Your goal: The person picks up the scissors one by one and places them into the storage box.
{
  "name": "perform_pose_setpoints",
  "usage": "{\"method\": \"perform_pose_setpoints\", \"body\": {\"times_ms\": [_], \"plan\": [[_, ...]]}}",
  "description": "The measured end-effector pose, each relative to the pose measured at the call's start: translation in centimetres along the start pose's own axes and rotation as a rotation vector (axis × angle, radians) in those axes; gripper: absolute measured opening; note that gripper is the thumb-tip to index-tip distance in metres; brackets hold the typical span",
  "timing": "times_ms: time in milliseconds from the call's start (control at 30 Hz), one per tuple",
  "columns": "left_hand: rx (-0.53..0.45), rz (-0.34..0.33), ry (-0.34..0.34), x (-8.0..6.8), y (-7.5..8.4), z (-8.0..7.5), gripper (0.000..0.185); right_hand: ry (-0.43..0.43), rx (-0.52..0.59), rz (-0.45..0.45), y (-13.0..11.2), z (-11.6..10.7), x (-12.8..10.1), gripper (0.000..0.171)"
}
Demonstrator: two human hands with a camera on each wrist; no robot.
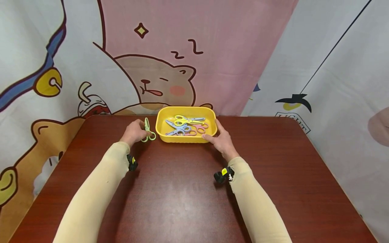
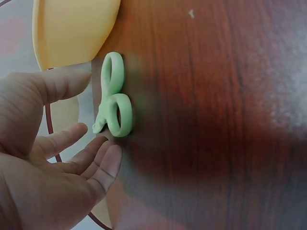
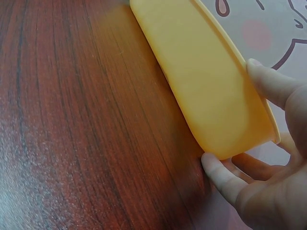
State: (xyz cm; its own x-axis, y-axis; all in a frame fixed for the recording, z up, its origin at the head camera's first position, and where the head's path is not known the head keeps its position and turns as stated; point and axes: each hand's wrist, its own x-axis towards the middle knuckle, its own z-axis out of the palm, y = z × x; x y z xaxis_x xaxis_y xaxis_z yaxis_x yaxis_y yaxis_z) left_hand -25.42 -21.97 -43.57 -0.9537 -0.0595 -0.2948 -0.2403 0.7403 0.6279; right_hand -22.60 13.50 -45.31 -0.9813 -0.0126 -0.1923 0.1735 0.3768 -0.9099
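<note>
A pair of light green scissors lies on the table beside the left end of a yellow plastic basket. My left hand is right at these scissors. In the left wrist view its thumb and fingers are spread apart around the green scissors, with gaps showing and no grip closed on them. My right hand holds the basket's right front corner. The right wrist view has the thumb on the rim of the basket and other fingers against its outer end wall. Yellow, blue and pink scissors overlap inside the basket.
The dark red wooden table ends just behind the basket. A curtain with cartoon prints hangs along its back edge. Part of another person's hand shows at the far right.
</note>
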Motion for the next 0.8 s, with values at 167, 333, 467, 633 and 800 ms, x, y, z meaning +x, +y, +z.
{"method": "perform_pose_setpoints", "body": {"times_ms": [167, 333, 467, 633, 800], "plan": [[0.023, 0.024, 0.006, 0.1, -0.3, 0.2, 0.062, 0.0, 0.003, 0.003, 0.0, 0.0, 0.0, 0.099], [0.079, 0.061, 0.03, 0.3, -0.7, 0.4, 0.064, 0.002, 0.01, 0.002, 0.1, 0.0, 0.0, 0.099], [0.09, 0.04, 0.029, 0.2, -0.9, 0.5, 0.067, 0.004, 0.008, -0.002, 0.2, 0.0, 0.1, 0.1], [0.087, 0.0, 0.018, -0.1, -1.0, 0.6, 0.07, 0.006, 0.004, -0.003, 0.2, -0.1, 0.1, 0.1], [0.104, 0.005, 0.032, -0.2, -1.3, 0.7, 0.067, 0.005, 0.009, 0.004, 0.0, 0.0, 0.1, 0.1]]}}
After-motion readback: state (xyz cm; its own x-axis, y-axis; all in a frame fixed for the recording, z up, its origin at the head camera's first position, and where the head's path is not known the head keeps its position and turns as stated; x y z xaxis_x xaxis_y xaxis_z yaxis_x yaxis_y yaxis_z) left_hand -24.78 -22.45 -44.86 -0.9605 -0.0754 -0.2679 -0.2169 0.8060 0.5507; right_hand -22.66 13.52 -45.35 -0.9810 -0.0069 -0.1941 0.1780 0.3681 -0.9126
